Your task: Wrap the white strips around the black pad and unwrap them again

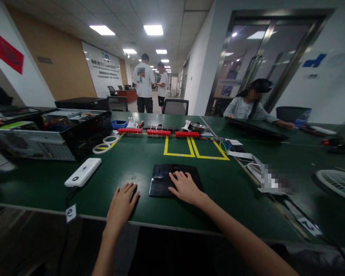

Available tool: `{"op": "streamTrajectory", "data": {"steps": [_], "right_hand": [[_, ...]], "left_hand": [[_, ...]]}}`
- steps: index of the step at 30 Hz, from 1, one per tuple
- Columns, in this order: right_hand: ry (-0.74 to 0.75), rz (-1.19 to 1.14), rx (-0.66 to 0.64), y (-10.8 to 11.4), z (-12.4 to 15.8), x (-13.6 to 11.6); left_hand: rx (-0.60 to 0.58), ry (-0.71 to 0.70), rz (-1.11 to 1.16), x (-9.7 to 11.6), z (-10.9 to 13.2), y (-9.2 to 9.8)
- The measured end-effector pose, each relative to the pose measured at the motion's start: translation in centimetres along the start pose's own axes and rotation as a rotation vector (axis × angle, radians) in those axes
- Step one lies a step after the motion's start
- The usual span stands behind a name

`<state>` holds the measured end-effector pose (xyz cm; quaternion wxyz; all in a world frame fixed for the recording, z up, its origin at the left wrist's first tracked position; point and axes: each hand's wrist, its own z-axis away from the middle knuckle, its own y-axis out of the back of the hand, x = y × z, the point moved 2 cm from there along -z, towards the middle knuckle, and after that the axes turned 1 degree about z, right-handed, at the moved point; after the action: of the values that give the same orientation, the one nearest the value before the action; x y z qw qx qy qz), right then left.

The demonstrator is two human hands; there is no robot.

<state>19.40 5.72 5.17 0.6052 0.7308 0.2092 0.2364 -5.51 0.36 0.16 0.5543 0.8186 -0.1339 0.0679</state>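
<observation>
A glossy black flat panel (160, 180) lies on the green table (103, 197) in front of me. My right hand (185, 186) rests on its right part with the fingers spread, covering some of its surface. The panel's exact kind does not show. To the left of it, my left hand (122, 204) lies flat on the tabletop near the front edge, fingers stretched out and holding nothing. A white power bank (84, 171) with a cable at its near end lies farther left, apart from that hand.
An opened computer case (71, 138) stands at the left, beside white rings (101, 148). Red strips (158, 132) line the back, behind yellow tape outlines (179, 155). At the right are cables, a white racket-like grid (337, 184) and a seated person (247, 103) with a dark panel (257, 129).
</observation>
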Motion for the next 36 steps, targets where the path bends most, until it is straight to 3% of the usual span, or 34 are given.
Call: {"op": "streamTrajectory", "data": {"steps": [9,15,18,22,25,30,33,36], "right_hand": [[0.016,-0.086,-0.083,-0.1,-0.9,3.1],[0.1,-0.316,-0.064,-0.3,-0.3,6.7],[-0.072,-0.251,0.103,1.0,1.4,10.6],[-0.555,0.224,0.319,3.1,6.7,16.6],[-0.852,0.42,0.354,3.4,11.7,19.7],[-0.987,0.449,0.246,2.6,16.9,22.6],[-0.97,0.436,0.145,3.0,17.6,23.3],[-0.89,0.447,0.149,4.5,16.9,22.8]], "left_hand": [[0.021,-0.005,0.015,0.1,0.0,0.1],[-0.006,-0.004,-0.011,0.3,0.0,0.3],[0.0,-0.004,-0.013,0.4,0.0,0.5],[0.009,-0.001,-0.003,0.4,0.0,0.4],[0.009,-0.008,0.002,0.3,0.0,0.3],[0.011,-0.007,0.012,0.2,0.0,0.2],[0.024,-0.005,0.02,0.2,0.0,0.2],[0.022,-0.002,0.019,0.3,0.0,0.3]]}}
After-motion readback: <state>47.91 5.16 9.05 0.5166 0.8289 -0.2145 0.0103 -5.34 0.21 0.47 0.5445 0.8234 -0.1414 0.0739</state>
